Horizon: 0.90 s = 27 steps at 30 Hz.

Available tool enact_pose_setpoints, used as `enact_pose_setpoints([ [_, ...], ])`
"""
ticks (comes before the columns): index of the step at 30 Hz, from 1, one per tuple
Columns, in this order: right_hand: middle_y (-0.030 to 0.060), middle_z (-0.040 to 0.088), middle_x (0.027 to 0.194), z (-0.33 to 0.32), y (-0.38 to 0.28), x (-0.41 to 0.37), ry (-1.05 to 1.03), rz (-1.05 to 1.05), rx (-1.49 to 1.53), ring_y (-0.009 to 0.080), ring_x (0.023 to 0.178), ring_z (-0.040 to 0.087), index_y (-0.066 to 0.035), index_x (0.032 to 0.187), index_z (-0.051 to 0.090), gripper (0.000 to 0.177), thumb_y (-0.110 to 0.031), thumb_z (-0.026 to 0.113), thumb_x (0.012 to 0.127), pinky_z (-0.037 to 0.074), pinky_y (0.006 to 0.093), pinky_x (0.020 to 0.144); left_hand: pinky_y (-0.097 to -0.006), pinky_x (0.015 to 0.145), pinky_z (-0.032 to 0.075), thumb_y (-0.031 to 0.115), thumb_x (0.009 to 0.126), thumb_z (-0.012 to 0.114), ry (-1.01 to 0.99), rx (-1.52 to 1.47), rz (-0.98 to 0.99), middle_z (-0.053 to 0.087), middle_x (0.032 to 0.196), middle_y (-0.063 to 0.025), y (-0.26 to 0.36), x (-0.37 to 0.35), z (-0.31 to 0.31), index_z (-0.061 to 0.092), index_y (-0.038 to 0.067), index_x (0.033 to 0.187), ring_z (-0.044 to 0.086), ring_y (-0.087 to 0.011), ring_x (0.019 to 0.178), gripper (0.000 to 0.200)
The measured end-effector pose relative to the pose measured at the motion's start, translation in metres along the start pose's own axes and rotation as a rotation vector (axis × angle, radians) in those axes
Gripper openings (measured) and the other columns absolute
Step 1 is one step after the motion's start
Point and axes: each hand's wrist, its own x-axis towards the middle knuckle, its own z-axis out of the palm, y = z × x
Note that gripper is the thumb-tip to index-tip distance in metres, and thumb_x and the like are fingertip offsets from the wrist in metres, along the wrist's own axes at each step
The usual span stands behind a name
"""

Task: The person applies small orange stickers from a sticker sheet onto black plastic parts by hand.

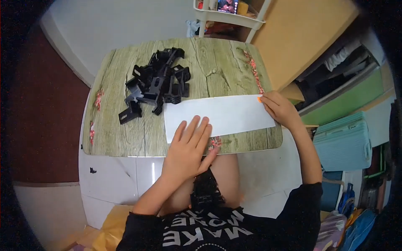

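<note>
A long white sheet of paper [226, 115] lies across the near right part of a small wood-grain table [217, 67]. My left hand [190, 146] rests flat on the sheet's near left corner, fingers spread. My right hand [279, 109] pinches the sheet's far right corner, where a small orange bit [259, 99] shows at my fingertips. A heap of black plastic parts [157, 83] sits on the table just left of the sheet, touching its far left corner.
A white shelf unit [228, 16] stands beyond the table's far edge. Pale blue storage boxes [343, 142] and bags sit on the floor to the right. White floor tiles [113, 171] lie below the table.
</note>
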Motion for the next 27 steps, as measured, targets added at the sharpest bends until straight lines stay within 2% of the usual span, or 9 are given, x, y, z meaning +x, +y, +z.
enact_pose_setpoints([
  [4, 0.0085, 0.058, 0.085, 0.004, 0.012, 0.002, -0.07, 0.455, 0.291, 0.0223, 0.068, 0.054, 0.0, 0.087, 0.058, 0.012, -0.008, 0.056, 0.078, 0.044, 0.0265, 0.062, -0.0363, 0.093, 0.034, 0.021, 0.074, 0.058, 0.001, 0.006, 0.039, 0.051, 0.122, -0.0087, -0.005, -0.006, 0.002, 0.053, 0.004, 0.113, 0.048, -0.0239, 0.112, 0.043],
  [6, 0.0087, 0.058, 0.085, -0.014, 0.005, 0.026, -0.082, 0.66, 0.131, 0.0214, 0.066, 0.053, -0.001, 0.084, 0.058, 0.01, -0.008, 0.055, 0.078, 0.043, 0.0262, 0.059, -0.0364, 0.093, 0.035, 0.02, 0.074, 0.058, 0.009, 0.018, 0.035, 0.05, 0.123, -0.0086, -0.007, -0.009, 0.002, 0.053, 0.005, 0.113, 0.048, -0.0242, 0.112, 0.043],
  [7, 0.0087, 0.058, 0.085, -0.018, -0.002, 0.04, -0.079, 0.652, 0.129, 0.0214, 0.066, 0.053, -0.001, 0.084, 0.058, 0.01, -0.008, 0.055, 0.078, 0.043, 0.0262, 0.059, -0.0364, 0.092, 0.035, 0.02, 0.074, 0.058, 0.016, 0.026, 0.037, 0.05, 0.123, -0.0085, -0.007, -0.009, 0.003, 0.053, 0.005, 0.113, 0.048, -0.0244, 0.112, 0.042],
  [9, 0.009, 0.058, 0.091, -0.015, -0.026, 0.071, 0.169, 0.397, 0.126, 0.0194, 0.07, 0.053, -0.002, 0.086, 0.058, 0.011, -0.008, 0.053, 0.079, 0.042, 0.0263, 0.06, -0.0365, 0.091, 0.036, 0.019, 0.074, 0.058, 0.027, 0.039, 0.038, 0.049, 0.124, -0.0082, -0.005, -0.009, 0.006, 0.053, 0.006, 0.114, 0.047, -0.0249, 0.112, 0.042],
  [11, 0.0086, 0.057, 0.1, 0.004, -0.041, 0.103, 0.125, 0.109, 0.523, 0.0177, 0.075, 0.052, -0.004, 0.09, 0.059, 0.014, -0.009, 0.051, 0.08, 0.042, 0.026, 0.06, -0.0364, 0.091, 0.037, 0.019, 0.074, 0.058, 0.039, 0.036, 0.024, 0.049, 0.124, -0.0084, -0.003, -0.01, 0.007, 0.053, 0.006, 0.113, 0.048, -0.0251, 0.112, 0.042],
  [14, 0.0077, 0.056, 0.107, 0.027, -0.049, 0.145, -0.204, 0.152, 0.876, 0.0144, 0.086, 0.051, -0.005, 0.093, 0.061, 0.02, -0.003, 0.05, 0.077, 0.042, 0.0229, 0.067, -0.036, 0.09, 0.039, 0.019, 0.074, 0.059, 0.08, 0.03, 0.003, 0.05, 0.123, -0.0089, -0.002, -0.008, 0.006, 0.054, 0.006, 0.112, 0.048, -0.0257, 0.111, 0.041],
  [19, 0.0099, 0.056, 0.106, 0.042, -0.046, 0.163, -0.331, -0.034, 0.99, 0.015, 0.089, 0.051, -0.003, 0.09, 0.062, 0.024, 0.002, 0.047, 0.072, 0.042, 0.0235, 0.069, -0.0359, 0.091, 0.039, 0.018, 0.072, 0.06, 0.15, -0.152, -0.018, 0.048, 0.124, -0.0082, -0.004, -0.009, 0.003, 0.055, 0.007, 0.111, 0.046, -0.026, 0.112, 0.041],
  [25, 0.0111, 0.058, 0.099, 0.028, -0.039, 0.136, -0.091, 0.086, 1.176, 0.0173, 0.083, 0.052, 0.0, 0.084, 0.063, 0.024, 0.0, 0.045, 0.067, 0.041, 0.0246, 0.068, -0.0349, 0.077, 0.049, 0.029, 0.081, 0.054, 0.286, -0.344, 0.053, 0.055, 0.112, -0.0161, -0.017, -0.008, -0.001, 0.054, 0.0, 0.109, 0.057, -0.0275, 0.096, 0.041],
  [27, 0.0102, 0.06, 0.095, 0.008, -0.048, 0.132, -0.011, 0.067, 1.222, 0.0164, 0.078, 0.053, 0.0, 0.083, 0.064, 0.023, -0.004, 0.049, 0.066, 0.041, 0.024, 0.066, -0.0315, 0.065, 0.05, 0.031, 0.086, 0.046, 0.051, -1.225, -0.25, 0.057, 0.102, -0.0201, -0.021, -0.008, -0.019, 0.053, -0.004, 0.106, 0.059, -0.0261, 0.084, 0.041],
])
